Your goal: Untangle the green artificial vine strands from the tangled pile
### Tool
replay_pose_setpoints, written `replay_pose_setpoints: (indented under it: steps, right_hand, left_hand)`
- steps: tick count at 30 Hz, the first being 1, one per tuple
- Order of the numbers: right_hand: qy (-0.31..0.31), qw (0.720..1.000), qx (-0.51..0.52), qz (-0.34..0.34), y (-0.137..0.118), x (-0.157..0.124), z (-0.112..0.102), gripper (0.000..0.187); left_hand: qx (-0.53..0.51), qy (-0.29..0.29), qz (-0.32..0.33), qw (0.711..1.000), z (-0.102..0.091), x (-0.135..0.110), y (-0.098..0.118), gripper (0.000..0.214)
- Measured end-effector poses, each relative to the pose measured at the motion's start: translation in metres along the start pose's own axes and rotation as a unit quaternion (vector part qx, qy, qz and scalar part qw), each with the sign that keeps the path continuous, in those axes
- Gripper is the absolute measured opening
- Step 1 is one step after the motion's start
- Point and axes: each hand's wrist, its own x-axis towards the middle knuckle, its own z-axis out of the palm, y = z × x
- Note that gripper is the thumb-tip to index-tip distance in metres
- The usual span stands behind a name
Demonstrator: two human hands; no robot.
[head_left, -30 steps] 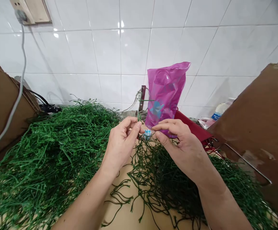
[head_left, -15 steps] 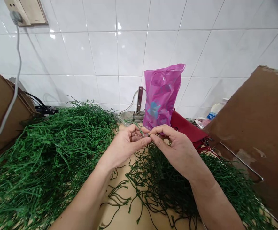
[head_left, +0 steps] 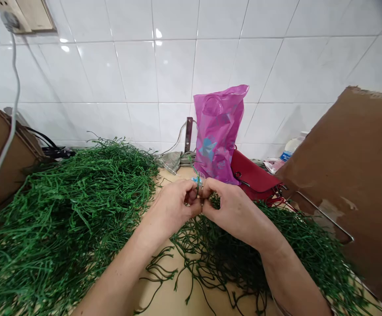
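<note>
Both my hands meet at the middle, above the table (head_left: 174, 298). My left hand (head_left: 174, 199) pinches a thin green cord (head_left: 197, 175), whose end sticks up past the fingertips. With thumb and forefinger closed, my right hand (head_left: 232, 206) grips the same cord where the fingertips touch; that part is hidden. Just behind the fingers stands a small clear cup (head_left: 201, 176) with blue bits in it. Below my right hand spreads a heap of dark green cords (head_left: 233, 259), with knotted-looking ends. A larger, brighter pile of green cords (head_left: 79, 206) lies left of my left arm.
A pink plastic bag (head_left: 219, 136) stands against the tiled wall, beside a red bag (head_left: 257, 171). Cardboard boxes flank the table, one at left (head_left: 3, 162) and one at right (head_left: 349, 175). A white cable (head_left: 15, 96) hangs at the left.
My hands have drawn slightly lower, fingers more curled together. The cord end, which leaned left, now points upward. The view has shifted a little, and the cup behind shows more clearly.
</note>
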Motion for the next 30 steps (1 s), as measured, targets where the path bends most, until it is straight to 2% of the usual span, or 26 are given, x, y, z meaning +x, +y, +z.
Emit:
replay_pose_setpoints:
  steps: [4, 7, 10, 17, 22, 26, 28, 30]
  right_hand:
    - [-0.045, 0.981, 0.186, 0.029, 0.006, 0.002, -0.006, 0.004]
    - [-0.057, 0.964, 0.251, 0.064, 0.011, 0.002, -0.019, 0.008]
    - [-0.037, 0.95, 0.294, 0.095, 0.014, 0.0, -0.029, 0.018]
    - [0.033, 0.935, 0.333, 0.116, 0.018, 0.0, -0.03, 0.026]
    - [0.108, 0.937, 0.309, 0.119, 0.026, 0.002, -0.025, 0.024]
    - [0.185, 0.961, 0.178, 0.102, 0.019, -0.001, -0.028, 0.015]
    - [0.193, 0.971, 0.118, 0.072, 0.01, -0.004, -0.03, 0.009]
    - [0.166, 0.982, 0.084, 0.028, 0.001, -0.006, -0.031, 0.006]
  left_hand:
    - [0.0, 0.024, 0.007, 1.0, -0.002, 0.0, -0.007, 0.015]
    - [-0.123, -0.009, -0.029, 0.992, -0.007, 0.001, -0.011, 0.012]
    - [-0.259, -0.063, -0.04, 0.963, -0.011, 0.002, -0.012, 0.013]
    - [-0.334, -0.109, -0.064, 0.934, -0.012, 0.002, -0.007, 0.026]
    - [-0.335, -0.065, -0.066, 0.938, -0.014, 0.002, -0.006, 0.028]
    - [-0.304, -0.028, -0.054, 0.951, -0.015, 0.004, -0.008, 0.027]
    - [-0.29, -0.021, -0.044, 0.956, -0.014, 0.004, -0.009, 0.026]
    - [-0.283, -0.023, -0.038, 0.958, -0.013, 0.003, -0.009, 0.025]
